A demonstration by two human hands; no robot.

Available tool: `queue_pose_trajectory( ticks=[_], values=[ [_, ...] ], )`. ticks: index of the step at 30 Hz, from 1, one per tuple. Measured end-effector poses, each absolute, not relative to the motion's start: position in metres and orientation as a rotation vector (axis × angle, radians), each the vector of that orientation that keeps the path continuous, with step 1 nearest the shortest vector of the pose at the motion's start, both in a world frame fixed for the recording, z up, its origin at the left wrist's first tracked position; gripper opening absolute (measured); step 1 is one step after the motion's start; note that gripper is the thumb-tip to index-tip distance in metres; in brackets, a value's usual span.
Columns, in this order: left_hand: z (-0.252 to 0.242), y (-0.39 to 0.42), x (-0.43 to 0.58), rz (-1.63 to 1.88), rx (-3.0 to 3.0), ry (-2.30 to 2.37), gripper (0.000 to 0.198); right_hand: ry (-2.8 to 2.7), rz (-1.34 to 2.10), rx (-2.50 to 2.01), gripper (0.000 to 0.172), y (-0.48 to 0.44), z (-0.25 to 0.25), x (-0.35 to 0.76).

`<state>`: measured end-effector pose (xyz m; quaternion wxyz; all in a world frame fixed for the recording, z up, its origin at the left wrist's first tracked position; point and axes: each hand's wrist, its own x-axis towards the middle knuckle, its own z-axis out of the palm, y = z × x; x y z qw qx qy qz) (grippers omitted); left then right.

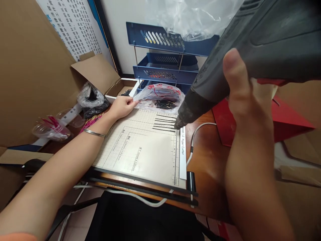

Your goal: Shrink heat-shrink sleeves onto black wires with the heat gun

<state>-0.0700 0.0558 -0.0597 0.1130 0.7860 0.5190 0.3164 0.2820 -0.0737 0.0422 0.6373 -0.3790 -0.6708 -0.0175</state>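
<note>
My right hand (242,87) is wrapped round a large dark grey heat gun (215,77) with a red trigger. The tapered nozzle points down and left, its tip close above the ends of several thin black sticks (164,123). These lie side by side on a cream paper cutter board (147,150) with printed grid lines. At the board's far edge my left hand (125,106) is closed, pinching the edge of a clear plastic bag (160,90) with red print. Inside the bag lies a pile of more dark thin pieces (164,103). A bangle circles my left wrist.
Blue tray shelves (165,75) stand behind the bag. Left are an open carton (122,88), a black plastic bag (92,98) and a clear cup of pink sticks (51,129). A white cable (194,137) and a red folded item (225,127) lie to the right.
</note>
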Motion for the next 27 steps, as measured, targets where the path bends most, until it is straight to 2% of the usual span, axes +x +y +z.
queue_pose_trajectory(
  ticks=[10,17,20,24,27],
  values=[
    [-0.056,0.054,-0.069,0.913,2.264,1.587,0.051,-1.525,0.11,-0.834,0.049,-0.075,0.04,0.261],
    [-0.059,0.057,-0.07,0.843,2.311,1.583,0.05,-1.546,-0.032,-0.827,0.058,-0.069,0.035,0.272],
    [-0.061,0.058,-0.071,0.809,2.298,1.592,0.05,-1.524,0.027,-0.825,0.061,-0.069,0.035,0.275],
    [-0.061,0.058,-0.071,0.798,2.287,1.603,0.05,-1.523,0.04,-0.764,0.051,-0.066,0.036,0.276],
    [-0.059,0.057,-0.07,0.799,2.262,1.628,0.05,-1.51,-0.053,-0.834,0.05,-0.065,0.035,0.278]
  ],
)
